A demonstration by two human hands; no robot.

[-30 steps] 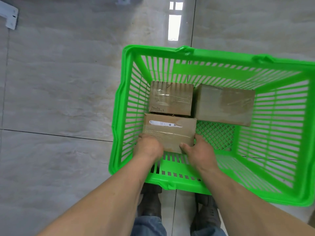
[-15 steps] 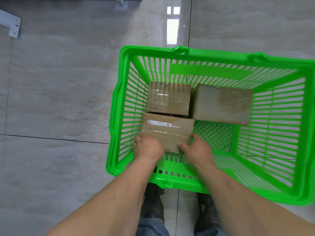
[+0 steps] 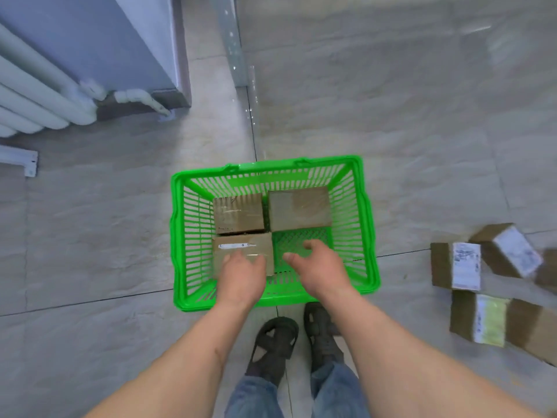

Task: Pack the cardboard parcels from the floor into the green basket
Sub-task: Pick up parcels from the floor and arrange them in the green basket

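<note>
Both hands have let go of the parcel (image 3: pixel 241 251) they gripped a moment ago. The left hand (image 3: pixel 241 277) hovers over its near edge, the right hand (image 3: pixel 316 265) over the basket's bare near-right corner, fingers (image 3: pixel 312 245) loosely curled, holding nothing. That parcel lies flat in the near-left corner of the green basket (image 3: pixel 369 236), long axis left-right, so it looks placed. More parcels (image 3: pixel 455 265) wait on the floor to the right.

Three parcels (image 3: pixel 241 233) in the basket (image 3: pixel 177 236); more parcels (image 3: pixel 482 282) on the floor (image 3: pixel 90 236), right.
</note>
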